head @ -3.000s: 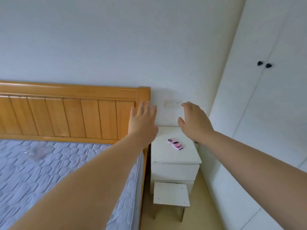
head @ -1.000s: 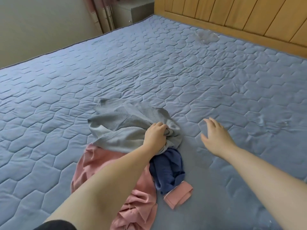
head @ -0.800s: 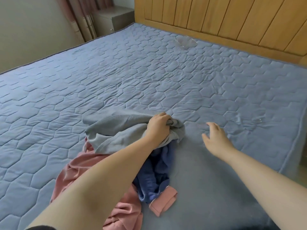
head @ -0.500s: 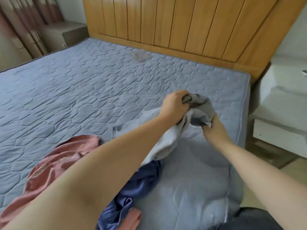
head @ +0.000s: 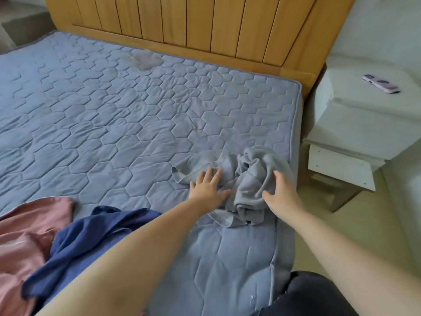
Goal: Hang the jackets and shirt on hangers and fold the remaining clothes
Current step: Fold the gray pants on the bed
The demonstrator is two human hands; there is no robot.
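Mattress | grey garment bunched — kind unclear | left hand, right hand spread on it | pink cloth cropped

A crumpled garment lies on the mattress near its right edge, under a person's left hand and right hand, a heap of other clothes to its left, the headboard behind, a phone on the nightstand at right.
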